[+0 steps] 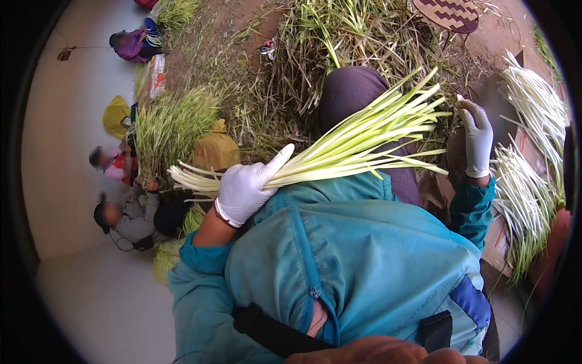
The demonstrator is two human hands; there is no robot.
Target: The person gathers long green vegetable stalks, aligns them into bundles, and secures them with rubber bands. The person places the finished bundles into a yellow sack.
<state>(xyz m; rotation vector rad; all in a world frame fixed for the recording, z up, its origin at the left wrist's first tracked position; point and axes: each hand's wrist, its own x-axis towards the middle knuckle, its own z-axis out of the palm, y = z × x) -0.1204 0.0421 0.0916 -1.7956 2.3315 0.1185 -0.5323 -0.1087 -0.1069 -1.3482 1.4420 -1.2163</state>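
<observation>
My left hand, in a white glove, is closed around a bundle of pale yellow-green leafy stalks, which look like blanched chives. The white ends stick out to the left of my fist, and the leaf tips fan out to the right over my dark-trousered knee. To the right of those tips is my gloved right hand, raised with its fingers bent and apart from the bundle. I see no stalk in it; whether the pale spot at its fingertips is a scrap or the glove cannot be told.
White stalks lie in piles on cardboard at the right. Dry straw and trimmings cover the ground ahead. A patterned stool stands at the top right. Green stalks, a tied yellow sack and several people are at the left.
</observation>
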